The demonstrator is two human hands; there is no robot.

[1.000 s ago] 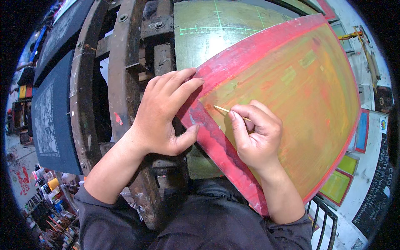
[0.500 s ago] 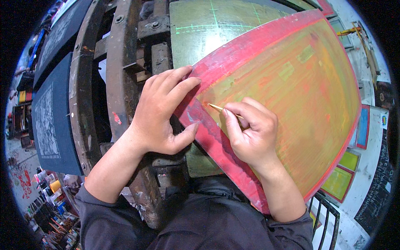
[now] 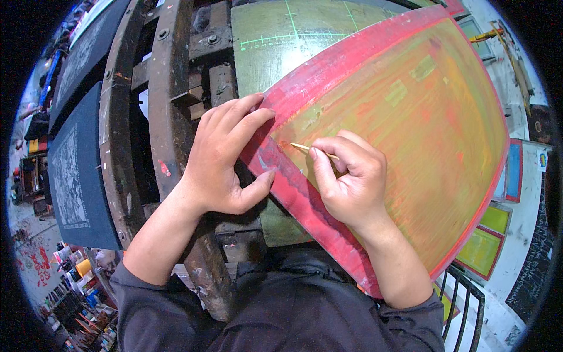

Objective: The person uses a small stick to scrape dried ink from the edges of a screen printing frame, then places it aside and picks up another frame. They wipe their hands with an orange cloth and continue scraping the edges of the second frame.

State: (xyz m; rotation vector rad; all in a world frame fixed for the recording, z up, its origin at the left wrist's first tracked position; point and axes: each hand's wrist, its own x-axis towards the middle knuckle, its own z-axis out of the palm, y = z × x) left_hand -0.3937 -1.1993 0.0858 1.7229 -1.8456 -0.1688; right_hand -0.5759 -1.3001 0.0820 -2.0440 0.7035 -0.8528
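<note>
A large screen printing frame (image 3: 328,212) with red borders lies at a slant before me, its mesh (image 3: 404,135) yellow-green with orange streaks. Around its left corner my left hand (image 3: 226,155) is closed, fingertips along the upper border and thumb against the lower one. Between thumb and fingers my right hand (image 3: 352,176) pinches a thin pointed wooden stick, like a toothpick (image 3: 302,146). The stick's tip is by a small orange spot (image 3: 284,144) on the mesh near that corner. Whether the tip touches the mesh I cannot tell.
Beneath the frame is a pale green board (image 3: 270,58) with bright green marked lines. Brown metal press arms (image 3: 170,117) run along the left, beside dark printed cloths (image 3: 73,170). A black metal rack (image 3: 463,305) stands at lower right; bottles and tools (image 3: 82,293) crowd the lower left.
The view has shifted a little. The stick's tip has backed slightly rightward from the orange spot, which now shows more. My left hand keeps its place on the corner.
</note>
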